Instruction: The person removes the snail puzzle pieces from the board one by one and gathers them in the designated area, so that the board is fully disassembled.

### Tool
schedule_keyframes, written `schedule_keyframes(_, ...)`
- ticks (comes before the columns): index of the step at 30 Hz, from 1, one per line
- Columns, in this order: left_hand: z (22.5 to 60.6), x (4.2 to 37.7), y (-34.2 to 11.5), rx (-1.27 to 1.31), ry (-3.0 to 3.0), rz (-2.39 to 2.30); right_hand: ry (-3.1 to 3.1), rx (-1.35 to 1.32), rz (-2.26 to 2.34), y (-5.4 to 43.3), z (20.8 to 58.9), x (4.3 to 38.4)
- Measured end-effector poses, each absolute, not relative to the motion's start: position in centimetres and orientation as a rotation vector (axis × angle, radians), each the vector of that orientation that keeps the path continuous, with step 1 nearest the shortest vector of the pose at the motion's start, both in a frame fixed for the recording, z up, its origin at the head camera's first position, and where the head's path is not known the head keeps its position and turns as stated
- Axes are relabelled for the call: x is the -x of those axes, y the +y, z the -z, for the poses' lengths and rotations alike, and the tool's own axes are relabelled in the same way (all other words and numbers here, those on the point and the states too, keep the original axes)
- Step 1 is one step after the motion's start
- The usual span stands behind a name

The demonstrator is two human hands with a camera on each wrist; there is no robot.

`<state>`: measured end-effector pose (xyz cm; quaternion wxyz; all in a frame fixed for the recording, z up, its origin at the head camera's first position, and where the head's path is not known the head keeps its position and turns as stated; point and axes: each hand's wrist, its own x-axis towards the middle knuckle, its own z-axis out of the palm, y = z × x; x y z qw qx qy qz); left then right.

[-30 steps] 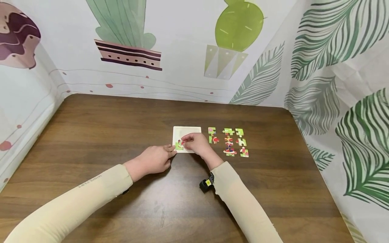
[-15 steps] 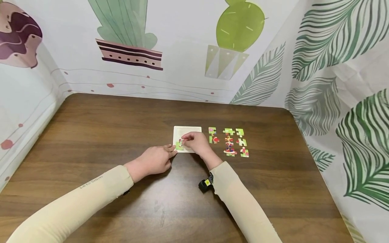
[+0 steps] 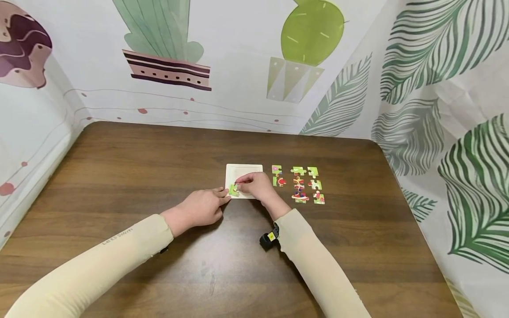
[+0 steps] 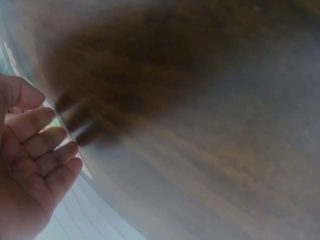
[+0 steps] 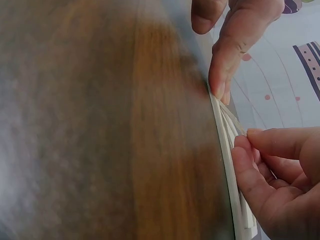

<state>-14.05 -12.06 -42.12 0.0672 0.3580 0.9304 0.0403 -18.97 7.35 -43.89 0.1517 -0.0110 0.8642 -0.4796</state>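
Observation:
A square, pale puzzle tray (image 3: 244, 166) lies on the table in the head view. My right hand (image 3: 257, 187) pinches a green jigsaw piece (image 3: 233, 190) at the tray's lower left corner, thumb and fingertips on its right side. From the right wrist, that hand (image 5: 285, 175) is seen holding the piece tilted, one edge raised above the tray rim (image 5: 227, 165). My left hand (image 3: 202, 206) touches the same corner of the tray with extended fingertips. The left wrist view has the left hand (image 4: 40, 160) with its fingers along the tray's edge.
Right of the tray, several loose jigsaw pieces (image 3: 300, 196) lie in rough columns, green with red and white parts. The wooden table (image 3: 159, 150) meets a patterned cloth backdrop (image 3: 238, 79) at its far edge. A black wrist camera (image 3: 267, 240) hangs at my right cuff.
The jigsaw piece under my right fingertips has turned slightly at the tray corner and shows less red. Both hands stay almost in place; the loose pieces have not moved.

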Motion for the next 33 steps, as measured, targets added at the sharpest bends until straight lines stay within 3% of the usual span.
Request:
schedule_keyframes(17,42.2,14.4,-12.2,-1.114,2.833,-0.142,2.388,0.004,1.523,8.8,42.5,19.1)
schedule_keyframes(33,42.3,14.2,-12.6,-1.123,2.851,-0.113,2.324,0.061,1.476,14.1,40.2,20.4)
